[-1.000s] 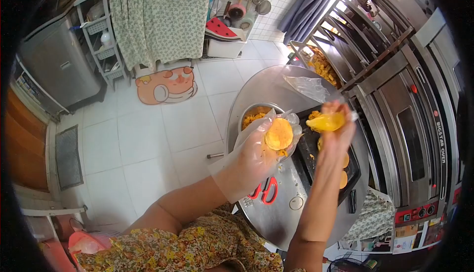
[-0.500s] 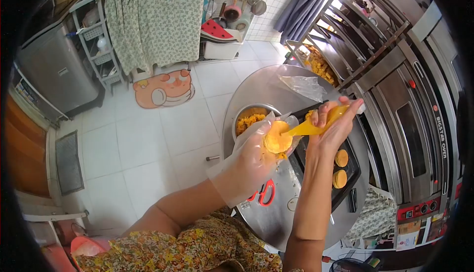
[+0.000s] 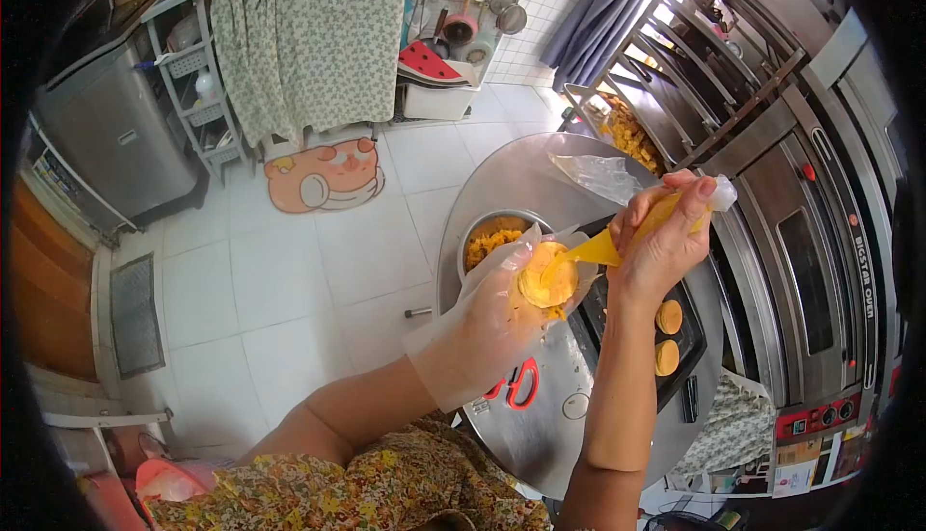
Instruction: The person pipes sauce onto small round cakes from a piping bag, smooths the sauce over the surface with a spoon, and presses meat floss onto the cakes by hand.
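Observation:
In a clear plastic glove, my left hand holds a small round yellow cake with its flat face up. My bare right hand squeezes a piping bag of yellow filling, its narrow tip at the cake's top. A streak of filling shows on that face. Behind my left hand stands a metal bowl with orange-yellow shreds in it. Beneath my right forearm lies a dark baking tray carrying round cakes.
Red-handled scissors and a small ring lie on the round metal table. A clear plastic bag rests at its far side. Ovens and a tray rack stand on the right. A bear-shaped mat lies on the floor.
My right hand has turned and moved slightly right, with the piping bag's tip still at the cake. A line of filling now shows on the cake's top. The view has shifted a little.

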A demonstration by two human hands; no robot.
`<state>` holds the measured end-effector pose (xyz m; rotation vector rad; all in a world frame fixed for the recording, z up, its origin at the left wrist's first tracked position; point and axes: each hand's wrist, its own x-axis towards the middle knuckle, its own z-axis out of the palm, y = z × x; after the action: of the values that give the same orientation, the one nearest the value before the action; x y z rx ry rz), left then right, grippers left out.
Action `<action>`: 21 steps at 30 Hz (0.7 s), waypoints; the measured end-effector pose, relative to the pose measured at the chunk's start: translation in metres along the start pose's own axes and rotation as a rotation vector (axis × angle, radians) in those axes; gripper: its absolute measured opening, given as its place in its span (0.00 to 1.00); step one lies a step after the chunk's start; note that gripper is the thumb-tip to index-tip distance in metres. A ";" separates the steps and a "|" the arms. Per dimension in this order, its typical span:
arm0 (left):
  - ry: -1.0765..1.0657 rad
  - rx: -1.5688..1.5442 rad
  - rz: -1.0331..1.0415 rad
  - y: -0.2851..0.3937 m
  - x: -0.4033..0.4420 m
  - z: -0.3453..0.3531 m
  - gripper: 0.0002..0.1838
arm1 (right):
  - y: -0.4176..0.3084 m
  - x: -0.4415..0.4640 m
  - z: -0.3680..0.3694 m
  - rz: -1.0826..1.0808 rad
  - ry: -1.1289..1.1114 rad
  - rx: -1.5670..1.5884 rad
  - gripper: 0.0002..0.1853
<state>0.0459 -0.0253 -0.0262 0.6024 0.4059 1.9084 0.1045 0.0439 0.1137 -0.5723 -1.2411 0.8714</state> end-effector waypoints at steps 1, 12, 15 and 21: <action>0.030 -0.108 -0.092 0.003 0.001 0.003 0.29 | 0.001 -0.001 0.000 -0.015 -0.012 0.011 0.25; -0.219 -0.293 -0.033 0.026 0.004 0.006 0.24 | 0.000 -0.012 -0.009 -0.064 -0.087 -0.069 0.22; -0.161 -0.340 -0.071 0.022 0.000 0.009 0.34 | -0.001 -0.020 -0.009 -0.006 -0.082 -0.046 0.21; -0.096 0.017 0.121 0.034 -0.004 0.031 0.20 | 0.003 -0.018 -0.014 -0.076 -0.075 -0.082 0.21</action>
<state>0.0396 -0.0423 0.0163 0.7410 0.3304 1.9834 0.1163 0.0317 0.0975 -0.5586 -1.3633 0.7873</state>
